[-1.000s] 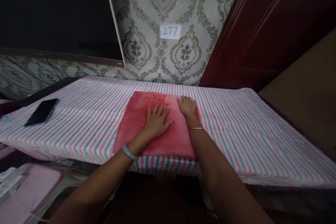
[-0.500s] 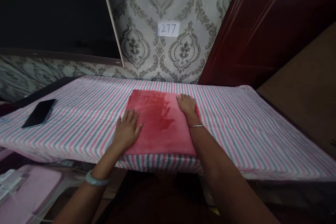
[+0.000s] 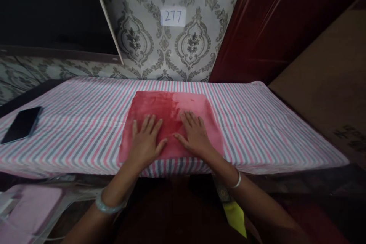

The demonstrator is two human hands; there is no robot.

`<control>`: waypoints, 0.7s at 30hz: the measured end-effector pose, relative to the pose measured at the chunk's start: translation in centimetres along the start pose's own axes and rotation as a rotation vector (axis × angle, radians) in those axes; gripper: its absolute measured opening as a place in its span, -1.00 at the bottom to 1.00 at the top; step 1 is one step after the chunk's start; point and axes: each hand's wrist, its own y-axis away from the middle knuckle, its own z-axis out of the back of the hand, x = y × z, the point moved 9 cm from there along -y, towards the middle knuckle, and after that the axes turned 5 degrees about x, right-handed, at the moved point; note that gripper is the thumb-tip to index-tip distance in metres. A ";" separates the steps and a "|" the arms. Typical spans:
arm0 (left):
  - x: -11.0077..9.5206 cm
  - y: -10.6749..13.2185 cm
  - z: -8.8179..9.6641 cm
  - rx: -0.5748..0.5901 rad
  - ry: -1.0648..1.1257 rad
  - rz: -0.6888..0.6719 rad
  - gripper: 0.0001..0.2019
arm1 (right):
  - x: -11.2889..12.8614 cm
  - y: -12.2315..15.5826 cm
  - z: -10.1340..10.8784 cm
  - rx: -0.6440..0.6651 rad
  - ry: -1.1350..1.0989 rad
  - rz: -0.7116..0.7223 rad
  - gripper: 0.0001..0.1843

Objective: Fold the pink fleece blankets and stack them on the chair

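Observation:
A flat red-pink plush cloth [image 3: 160,103], roughly square, lies near the front edge of the table. Its left part looks darker red and its right part a lighter pink. My left hand [image 3: 145,141] rests flat on the cloth's lower left part, fingers spread. On the lower right part, my right hand [image 3: 196,133] lies flat with its fingers apart and the thumb pointing left. Neither hand grips anything. The bottom of the cloth is partly hidden by my hands and wrists.
A striped tablecloth [image 3: 257,129] covers the table. A dark phone [image 3: 23,124] lies at the left. Behind stand a large dark screen [image 3: 51,11] and a patterned wall with a "277" paper [image 3: 173,16]. A brown cardboard box [image 3: 328,72] stands at the right.
My right hand has come from the cloth's upper right edge down toward its middle. My left hand has moved inward from the left edge. The view has shifted slightly.

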 end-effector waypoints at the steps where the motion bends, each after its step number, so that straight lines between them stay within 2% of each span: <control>1: -1.0 0.1 -0.6 0.019 0.013 -0.020 -0.34 | 0.4 0.9 -0.7 0.014 0.011 -0.002 -0.15; 4: -2.5 0.1 -2.3 0.043 0.021 -0.017 -0.31 | 0.6 1.7 -1.9 0.027 0.036 -0.043 -0.16; 8: -2.1 0.2 -2.8 0.034 0.021 -0.029 -0.33 | 0.0 1.5 -2.2 0.050 0.063 -0.045 -0.16; 11: -0.3 1.1 -2.4 0.024 0.012 -0.035 -0.35 | -2.0 2.6 -1.9 0.063 0.095 -0.073 -0.13; 15: 3.5 3.5 -1.7 -0.049 -0.014 0.016 -0.35 | -6.1 5.5 -1.7 0.049 0.118 -0.166 -0.09; 18: 6.0 4.9 -2.1 -0.095 0.025 0.045 -0.35 | -8.8 7.5 -1.9 0.003 0.087 -0.245 -0.13; 21: 6.7 5.4 -2.7 -0.141 0.114 -0.023 -0.35 | -9.7 8.3 -2.2 -0.078 0.019 -0.228 -0.16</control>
